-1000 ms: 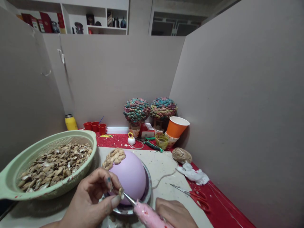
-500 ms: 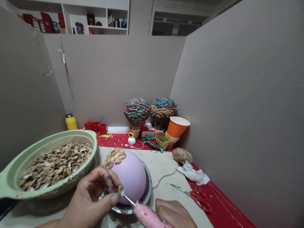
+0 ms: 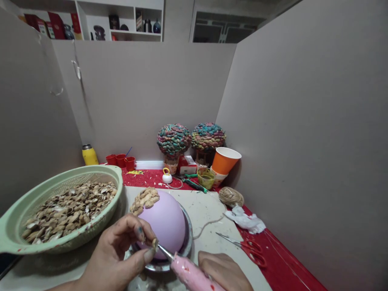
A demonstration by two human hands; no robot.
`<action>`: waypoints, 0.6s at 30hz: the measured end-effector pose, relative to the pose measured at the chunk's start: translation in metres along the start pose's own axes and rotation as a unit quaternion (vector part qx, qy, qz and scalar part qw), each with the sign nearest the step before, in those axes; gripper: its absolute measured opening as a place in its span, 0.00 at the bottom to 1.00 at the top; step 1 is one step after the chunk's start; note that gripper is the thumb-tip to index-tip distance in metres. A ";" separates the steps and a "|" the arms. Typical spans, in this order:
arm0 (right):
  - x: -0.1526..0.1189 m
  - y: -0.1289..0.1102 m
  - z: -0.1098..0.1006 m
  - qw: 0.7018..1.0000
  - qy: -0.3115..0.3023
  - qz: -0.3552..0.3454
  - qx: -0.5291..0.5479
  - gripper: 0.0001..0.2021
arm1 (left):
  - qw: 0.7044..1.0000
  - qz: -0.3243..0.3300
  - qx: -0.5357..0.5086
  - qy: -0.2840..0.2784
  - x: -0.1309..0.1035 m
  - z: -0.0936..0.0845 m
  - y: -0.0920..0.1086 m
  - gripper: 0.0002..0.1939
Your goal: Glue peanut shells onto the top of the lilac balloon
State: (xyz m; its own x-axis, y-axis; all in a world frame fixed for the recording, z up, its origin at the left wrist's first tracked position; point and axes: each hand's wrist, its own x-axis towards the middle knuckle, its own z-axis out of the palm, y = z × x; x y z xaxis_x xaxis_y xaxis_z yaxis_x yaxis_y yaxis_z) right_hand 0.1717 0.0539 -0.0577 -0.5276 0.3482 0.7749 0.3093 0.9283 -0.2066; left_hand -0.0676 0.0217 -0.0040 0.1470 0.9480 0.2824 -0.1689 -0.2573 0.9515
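Observation:
My left hand (image 3: 118,250) pinches a small piece of peanut shell (image 3: 155,243) between thumb and fingertips. My right hand (image 3: 226,270) is closed round a pink hot glue gun (image 3: 194,271); its handle is hidden below the frame. The gun's metal nozzle meets or nearly meets the shell piece. Just behind both hands, a lilac balloon (image 3: 169,220) rests in a round metal bowl (image 3: 189,238). Peanut shells (image 3: 144,199) cover a patch on the balloon's upper left. At left, a pale green colander (image 3: 119,182) holds a heap of peanut shells (image 3: 72,208).
Red-handled scissors (image 3: 253,252), crumpled white tissue (image 3: 245,220) and a twine ball (image 3: 230,197) lie at right. Toward the back stand paper cups (image 3: 224,161), a green-tinted tub (image 3: 206,178), pliers (image 3: 195,186), two colourful shell-covered trees (image 3: 174,139), red cups (image 3: 120,161) and a yellow bottle (image 3: 90,155).
The shell piece has turned slightly in my left fingers, and the nozzle sits a little differently against it. The whole view has shifted slightly; other things stay put.

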 end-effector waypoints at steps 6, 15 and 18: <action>-0.002 0.001 -0.002 1.000 -0.025 -0.001 0.004 0.21 | 1.000 -0.004 0.008 -0.001 -0.001 0.000 -0.002 0.09; 0.011 -0.003 -0.004 0.999 -0.017 -0.031 -0.009 0.24 | 1.000 0.000 0.014 -0.005 -0.001 -0.001 -0.001 0.08; 0.008 0.000 -0.003 0.999 -0.021 -0.023 -0.009 0.26 | 1.000 0.003 0.012 0.001 0.000 0.000 -0.002 0.08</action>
State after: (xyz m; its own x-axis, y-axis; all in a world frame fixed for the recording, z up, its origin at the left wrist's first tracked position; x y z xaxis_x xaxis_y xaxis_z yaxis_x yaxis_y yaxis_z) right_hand 0.1700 0.0557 -0.0498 -0.5744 0.3106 0.7573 0.2976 0.9411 -0.1603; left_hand -0.0673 0.0225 -0.0058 0.1434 0.9466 0.2886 -0.1473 -0.2680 0.9521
